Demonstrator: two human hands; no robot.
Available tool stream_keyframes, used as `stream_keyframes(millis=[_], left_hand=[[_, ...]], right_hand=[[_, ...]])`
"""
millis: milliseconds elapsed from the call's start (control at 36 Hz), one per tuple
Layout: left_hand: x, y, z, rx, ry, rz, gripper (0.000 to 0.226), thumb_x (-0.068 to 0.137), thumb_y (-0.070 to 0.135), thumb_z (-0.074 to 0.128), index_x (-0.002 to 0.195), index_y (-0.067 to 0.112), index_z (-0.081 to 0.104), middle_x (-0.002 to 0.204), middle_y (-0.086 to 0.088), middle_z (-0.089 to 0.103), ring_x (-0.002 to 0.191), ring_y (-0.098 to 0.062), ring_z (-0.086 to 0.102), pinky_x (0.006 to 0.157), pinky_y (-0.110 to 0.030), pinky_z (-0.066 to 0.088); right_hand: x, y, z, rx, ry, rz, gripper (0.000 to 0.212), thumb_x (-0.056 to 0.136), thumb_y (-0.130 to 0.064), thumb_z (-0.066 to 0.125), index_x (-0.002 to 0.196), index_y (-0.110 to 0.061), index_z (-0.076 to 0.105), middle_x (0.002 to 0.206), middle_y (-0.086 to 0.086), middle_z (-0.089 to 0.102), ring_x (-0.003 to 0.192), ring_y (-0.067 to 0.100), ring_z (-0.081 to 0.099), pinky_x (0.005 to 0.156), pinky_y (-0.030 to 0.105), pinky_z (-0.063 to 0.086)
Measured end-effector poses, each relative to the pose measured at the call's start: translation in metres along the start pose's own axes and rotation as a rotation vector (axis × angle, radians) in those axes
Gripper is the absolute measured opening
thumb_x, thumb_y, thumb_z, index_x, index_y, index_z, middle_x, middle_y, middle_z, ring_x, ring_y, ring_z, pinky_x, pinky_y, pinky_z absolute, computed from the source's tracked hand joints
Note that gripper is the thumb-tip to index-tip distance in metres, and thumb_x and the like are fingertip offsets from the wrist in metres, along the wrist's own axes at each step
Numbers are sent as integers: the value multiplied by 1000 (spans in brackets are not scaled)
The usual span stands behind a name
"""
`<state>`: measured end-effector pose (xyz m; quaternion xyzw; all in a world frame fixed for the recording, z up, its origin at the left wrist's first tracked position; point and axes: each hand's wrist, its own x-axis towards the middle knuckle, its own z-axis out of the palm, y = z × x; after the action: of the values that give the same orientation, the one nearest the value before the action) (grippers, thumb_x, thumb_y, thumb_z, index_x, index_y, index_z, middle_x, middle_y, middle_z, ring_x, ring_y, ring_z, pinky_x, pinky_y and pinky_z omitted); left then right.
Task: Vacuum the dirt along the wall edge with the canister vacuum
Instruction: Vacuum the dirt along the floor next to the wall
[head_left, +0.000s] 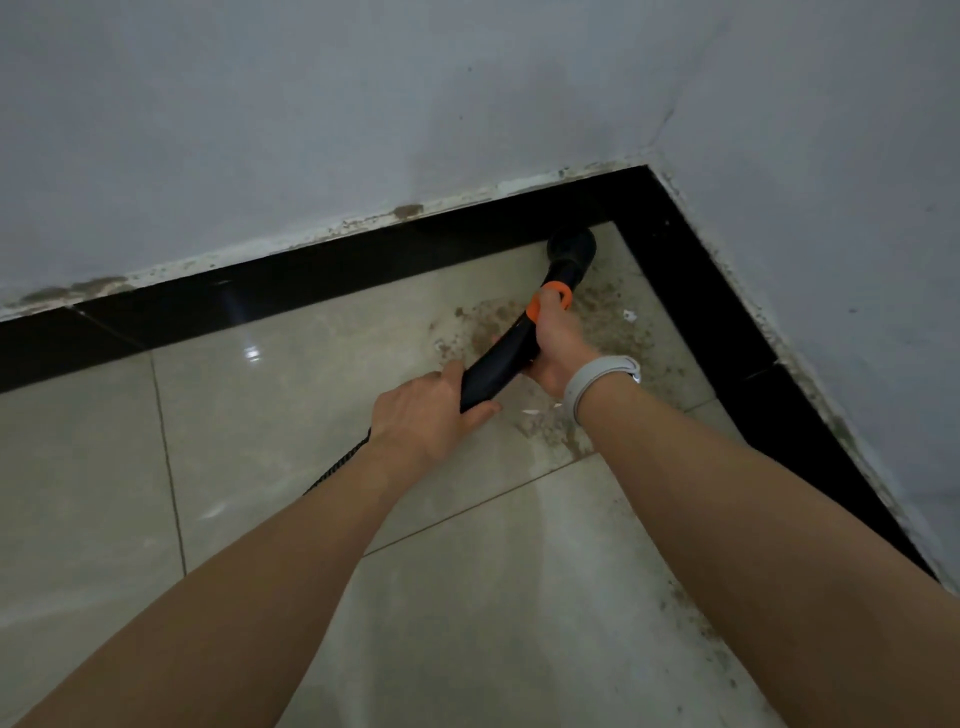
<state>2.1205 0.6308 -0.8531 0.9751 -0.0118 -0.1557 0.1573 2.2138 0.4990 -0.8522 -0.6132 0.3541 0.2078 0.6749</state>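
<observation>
A black vacuum wand (498, 364) with an orange ring (557, 294) points into the room corner. Its round brush head (571, 248) rests on the tile close to the black border strip. My right hand (556, 343) grips the wand just below the orange ring, and a white wristband (597, 384) sits on that wrist. My left hand (421, 410) holds the wand's lower end, where a ribbed black hose (337, 467) runs back under my forearm. Brown dirt (478, 322) is scattered over the tile around the wand. The canister is out of view.
Two pale walls (363, 130) meet at the corner at upper right, with stained lower edges. A glossy black border strip (311, 275) runs along both walls. More dirt specks (696, 618) lie along the right wall's strip. Beige floor tiles (104, 467) fill the left and foreground.
</observation>
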Motion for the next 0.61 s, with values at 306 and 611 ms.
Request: stream_keyframes(millis=[306,611], left_hand=[[4,30,4,39,38,41,52,94,58,43,122,14,43,114,-7,59,98,-28,58,68,-34,37],[6,22,-7,-147,-105,143,45,91,55,53,113,16,48,82,3,52,69,-18,50,60,-29,35]], right_hand=[[18,-19,-27,0,75,-61,28,101,-40,38,97,-14,46,108,10,56,110,35,58,95,53,50],[10,-12,-37,-20,170,-17,40,102,-41,34,126,-11,44,90,3,49,96,27,51,100,49,47]])
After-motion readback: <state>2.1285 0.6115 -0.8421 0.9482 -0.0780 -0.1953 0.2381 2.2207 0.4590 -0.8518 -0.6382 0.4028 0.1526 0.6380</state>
